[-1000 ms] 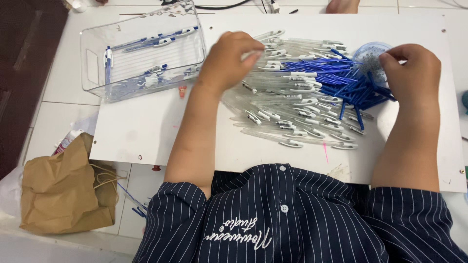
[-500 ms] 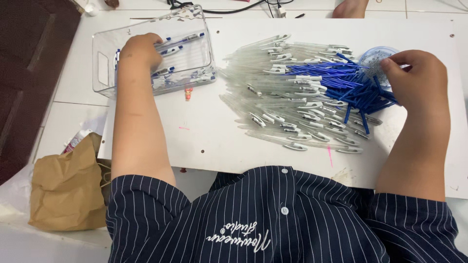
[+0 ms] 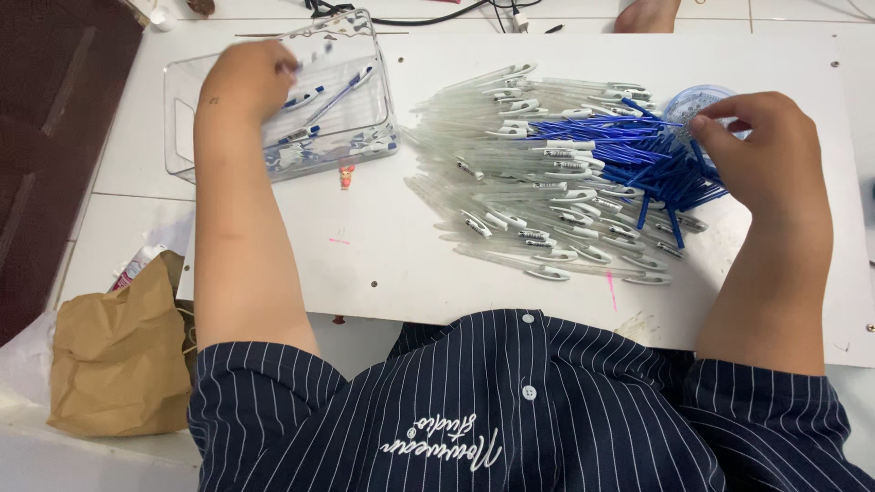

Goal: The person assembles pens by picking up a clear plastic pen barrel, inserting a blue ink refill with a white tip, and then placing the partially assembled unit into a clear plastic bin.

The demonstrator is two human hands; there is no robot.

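The left hand (image 3: 248, 80) hangs over the clear plastic bin (image 3: 182, 137) at about ten o'clock on the white worktop (image 3: 383, 246), its fingers curled loosely downward; a blurred pen (image 3: 314, 53) shows just past the fingertips, but whether the hand pinches it or has let go cannot be told. Inside the bin lie a few assembled pens (image 3: 328, 96) with clear barrels and blue cores, some flat on the bottom and more gathered along its near wall. The right hand (image 3: 770, 159) rests at about two o'clock, fingers bent and drawn together over the far end of a heap of blue refills (image 3: 638, 155), the fingertips touching the refills near a small round clear container (image 3: 697, 98) that sits just beyond them; it appears to pinch at the refills, though the exact grip is hidden by the knuckles. The refills fan out toward nine o'clock across a wide pile of clear pen barrels (image 3: 510, 196), which covers the middle of the worktop from twelve o'clock down toward five o'clock, the barrels lying roughly parallel with their white clips showing. A small pink-red object (image 3: 346, 175) lies on the worktop just beside the bin's near corner. At about eight o'clock, off the edge of the worktop, sits a crumpled brown paper bag (image 3: 118, 360). The person wears a dark striped shirt (image 3: 510, 410) at six o'clock.
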